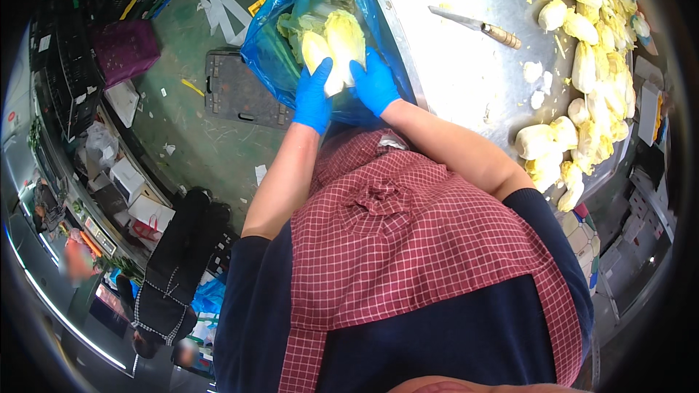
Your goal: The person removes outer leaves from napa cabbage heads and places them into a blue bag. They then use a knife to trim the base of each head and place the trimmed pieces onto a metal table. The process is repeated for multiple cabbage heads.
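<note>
In blue gloves, my hands hold pale yellow napa cabbage over a bin lined with a blue plastic bag [256, 51]. My left hand [313, 98] is closed on the left cabbage piece [315, 49], its thumb along the side. My right hand [376, 84] grips the right cabbage piece [345, 35], which shows a frilled yellow top. The two pieces lie side by side; whether they join at the base I cannot tell. Loose green and pale leaves [325, 4] fill the bag beneath them.
On the metal table [444, 51] to the right lie a wooden-handled knife [477, 25] and white scraps [533, 71]. Many napa cabbages [593, 65] are heaped along its far right side. A dark plastic panel [240, 87] lies on the green floor, left of the bin. Another person [171, 276] is at lower left.
</note>
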{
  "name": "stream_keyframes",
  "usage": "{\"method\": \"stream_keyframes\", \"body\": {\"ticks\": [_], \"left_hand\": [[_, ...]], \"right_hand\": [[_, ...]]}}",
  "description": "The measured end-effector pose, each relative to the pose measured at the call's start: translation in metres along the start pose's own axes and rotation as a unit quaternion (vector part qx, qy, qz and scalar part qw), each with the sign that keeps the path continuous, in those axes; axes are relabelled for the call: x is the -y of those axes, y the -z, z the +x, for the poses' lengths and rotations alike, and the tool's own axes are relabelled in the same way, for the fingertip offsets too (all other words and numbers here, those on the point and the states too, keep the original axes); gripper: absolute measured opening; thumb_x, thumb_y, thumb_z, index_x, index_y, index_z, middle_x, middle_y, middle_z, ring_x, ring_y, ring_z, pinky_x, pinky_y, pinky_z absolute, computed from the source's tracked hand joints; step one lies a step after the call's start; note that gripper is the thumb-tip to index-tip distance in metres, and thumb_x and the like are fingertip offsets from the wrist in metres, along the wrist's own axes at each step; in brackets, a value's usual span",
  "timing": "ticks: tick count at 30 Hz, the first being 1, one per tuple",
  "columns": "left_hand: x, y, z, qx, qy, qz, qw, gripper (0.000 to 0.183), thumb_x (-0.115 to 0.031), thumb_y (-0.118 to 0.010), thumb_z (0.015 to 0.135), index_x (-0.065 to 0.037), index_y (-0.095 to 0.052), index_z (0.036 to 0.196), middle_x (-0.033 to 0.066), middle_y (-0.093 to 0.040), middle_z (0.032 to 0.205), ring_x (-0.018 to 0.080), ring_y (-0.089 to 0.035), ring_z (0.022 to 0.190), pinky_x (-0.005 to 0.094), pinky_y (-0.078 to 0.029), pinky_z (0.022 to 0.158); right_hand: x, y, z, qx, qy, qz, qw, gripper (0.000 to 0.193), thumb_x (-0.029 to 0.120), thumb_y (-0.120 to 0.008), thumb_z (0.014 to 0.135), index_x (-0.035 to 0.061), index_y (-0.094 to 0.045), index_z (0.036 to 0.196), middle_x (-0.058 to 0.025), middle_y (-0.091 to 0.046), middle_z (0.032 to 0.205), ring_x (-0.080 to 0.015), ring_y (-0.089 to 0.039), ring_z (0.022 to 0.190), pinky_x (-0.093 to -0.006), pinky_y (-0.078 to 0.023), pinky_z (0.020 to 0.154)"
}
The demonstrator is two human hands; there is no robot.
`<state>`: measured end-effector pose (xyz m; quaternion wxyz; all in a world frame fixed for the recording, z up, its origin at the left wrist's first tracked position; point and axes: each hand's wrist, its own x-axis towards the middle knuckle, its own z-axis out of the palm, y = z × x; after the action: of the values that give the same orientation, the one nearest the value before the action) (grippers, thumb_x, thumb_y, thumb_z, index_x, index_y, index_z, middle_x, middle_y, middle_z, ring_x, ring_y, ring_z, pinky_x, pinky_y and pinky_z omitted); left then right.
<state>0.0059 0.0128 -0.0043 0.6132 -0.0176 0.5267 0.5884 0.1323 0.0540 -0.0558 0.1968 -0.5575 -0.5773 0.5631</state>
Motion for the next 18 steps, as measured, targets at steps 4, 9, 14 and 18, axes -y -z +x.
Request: {"method": "stream_keyframes", "body": {"ticks": [4,9,14,18], "left_hand": [[-0.002,0.007,0.000,-0.025,0.035,-0.093,0.995,0.049,-0.024,-0.053,0.091,-0.003,-0.042,0.134,0.0117,-0.053,0.126,0.0261,-0.054,0.112,0.0383,-0.043,0.097],[-0.005,0.006,0.000,0.008,0.059,-0.177,0.982,0.053,-0.032,-0.055,0.090,-0.003,-0.041,0.133,0.0131,-0.053,0.119,0.0268,-0.053,0.109,0.0402,-0.043,0.096],[0.001,-0.006,-0.003,-0.021,0.018,-0.114,0.993,0.061,-0.048,-0.040,0.095,-0.004,-0.037,0.137,0.0133,-0.050,0.126,0.0260,-0.050,0.115,0.0376,-0.042,0.099],[-0.002,-0.021,-0.009,-0.043,-0.074,0.063,0.994,0.065,-0.053,-0.027,0.098,-0.002,-0.038,0.137,0.0127,-0.049,0.130,0.0242,-0.050,0.116,0.0357,-0.042,0.098]], "right_hand": [[0.008,0.014,0.001,-0.059,0.073,-0.228,0.969,0.046,0.024,-0.056,0.091,-0.0037,-0.044,0.126,-0.0196,-0.059,0.100,-0.0243,-0.062,0.081,-0.0349,-0.051,0.068],[0.044,0.021,-0.013,0.033,0.071,-0.117,0.990,0.051,0.034,-0.057,0.091,-0.0019,-0.047,0.126,-0.0247,-0.057,0.107,-0.0329,-0.059,0.094,-0.0386,-0.047,0.084],[0.069,0.022,-0.033,0.081,0.093,-0.091,0.988,0.048,0.033,-0.059,0.090,-0.0010,-0.048,0.122,-0.0226,-0.057,0.109,-0.0319,-0.060,0.093,-0.0379,-0.048,0.081],[0.076,0.024,-0.029,0.085,0.087,-0.091,0.988,0.053,0.037,-0.056,0.090,-0.0022,-0.046,0.124,-0.0253,-0.056,0.113,-0.0357,-0.058,0.099,-0.0399,-0.046,0.086]]}}
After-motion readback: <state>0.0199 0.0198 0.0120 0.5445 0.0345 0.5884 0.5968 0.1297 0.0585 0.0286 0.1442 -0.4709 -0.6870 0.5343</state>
